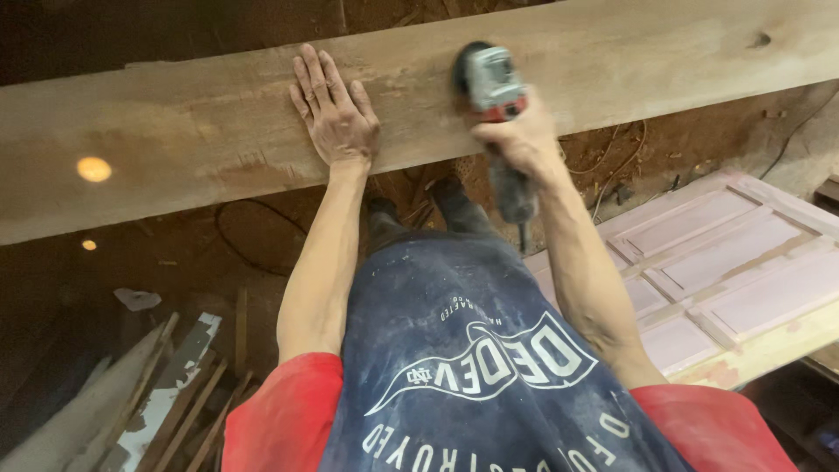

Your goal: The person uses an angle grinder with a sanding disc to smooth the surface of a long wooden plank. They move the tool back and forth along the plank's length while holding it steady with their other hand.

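A long, wide wooden plank (192,131) runs across the upper part of the head view, dusty and pale where it has been worked. My left hand (334,112) lies flat on it, fingers spread, near the middle. My right hand (517,138) grips a grey and red angle grinder (491,80) whose head rests on the plank just right of my left hand. The tool's dark body and cord (514,199) hang below my wrist.
A pale panelled door (725,262) lies flat at the right, below the plank. Scrap boards and slats (149,402) are piled at the lower left. The dirt floor (253,240) beneath carries a black cable and wood chips.
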